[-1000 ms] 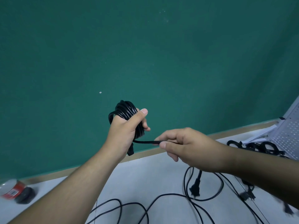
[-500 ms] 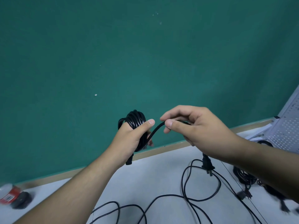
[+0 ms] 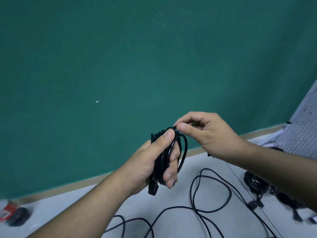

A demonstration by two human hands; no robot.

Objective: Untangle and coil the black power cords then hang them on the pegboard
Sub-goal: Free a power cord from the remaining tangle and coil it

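A pale grey table (image 3: 56, 205) runs along a green wall, with a wooden strip at its far edge and a thin seam crossing its right part. A loose black cord (image 3: 191, 191) sprawls over its middle in open, overlapping loops. Farther right lies a heap of black cords (image 3: 257, 185) with a blurred plug (image 3: 255, 205) beside it. A white pegboard (image 3: 301, 134) stands tilted at the right end. At the far left, both blurred, a red-labelled object (image 3: 7, 210) sits against a dark round one (image 3: 19, 216).

No text can be read. A red container (image 3: 7, 211) lying at the far left end of the white table (image 3: 171, 201) bears a white label, but its print is too blurred to make out.
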